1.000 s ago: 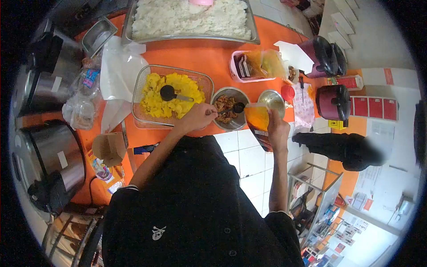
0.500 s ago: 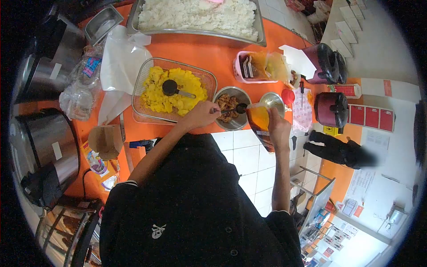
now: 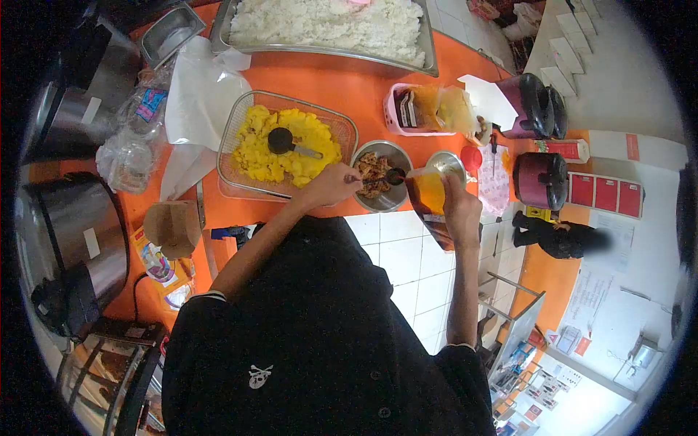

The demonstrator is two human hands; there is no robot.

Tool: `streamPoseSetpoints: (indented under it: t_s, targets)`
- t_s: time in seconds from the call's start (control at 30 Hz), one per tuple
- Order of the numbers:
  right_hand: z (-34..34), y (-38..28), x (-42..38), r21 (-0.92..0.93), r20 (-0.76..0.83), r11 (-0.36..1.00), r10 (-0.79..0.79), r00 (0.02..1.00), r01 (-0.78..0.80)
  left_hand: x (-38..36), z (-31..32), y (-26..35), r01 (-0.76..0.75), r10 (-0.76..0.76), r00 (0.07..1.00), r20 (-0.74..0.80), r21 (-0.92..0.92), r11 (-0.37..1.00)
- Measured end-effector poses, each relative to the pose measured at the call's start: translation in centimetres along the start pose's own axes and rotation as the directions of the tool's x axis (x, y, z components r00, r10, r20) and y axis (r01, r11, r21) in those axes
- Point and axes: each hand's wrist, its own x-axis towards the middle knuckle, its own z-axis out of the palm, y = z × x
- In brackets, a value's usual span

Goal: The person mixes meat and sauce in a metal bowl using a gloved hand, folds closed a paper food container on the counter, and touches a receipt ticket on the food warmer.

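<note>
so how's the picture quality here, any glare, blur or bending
Head view: strong fisheye bending, with black rounded edges; head view: sheen on the lower-left steel cooker and glare on the white sheet; head view: the distant person has a smudged-out head, while the steel bowl looks fairly clear.

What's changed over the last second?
The person in black in the background has moved farther away. Nothing was visibly taken up or let go: the left hand still holds the black measuring spoon over the steel bowl, the right hand the sauce bag.
</note>
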Motion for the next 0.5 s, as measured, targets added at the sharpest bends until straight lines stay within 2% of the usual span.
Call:
streamPoseSetpoints:
  t_s: [0.1,0.17,0.27,0.5]
  targets:
    - [-0.38,-0.27,0.03,-0.049,0.035,0.999,-0.009,0.999,0.010,-0.19,-0.35,0.72,0.042,-0.043,0.999,0.023,0.026,0.999]
    - [-0.30,0.07,-0.14,-0.032,0.109,0.999,0.044,0.993,-0.041,-0.08,-0.23,0.44,0.067,-0.068,0.998,0.019,0.029,0.997]
    - [-0.97,-0.57,0.15,0.041,0.084,0.998,0.042,0.996,-0.046,-0.17,-0.47,0.56,0.050,-0.051,0.998,0.027,0.041,0.998]
    - [-1.10,-0.71,0.50,-0.018,0.094,1.000,0.024,0.995,-0.022,-0.10,-0.48,0.48,0.066,-0.068,0.997,0.042,0.043,0.997]
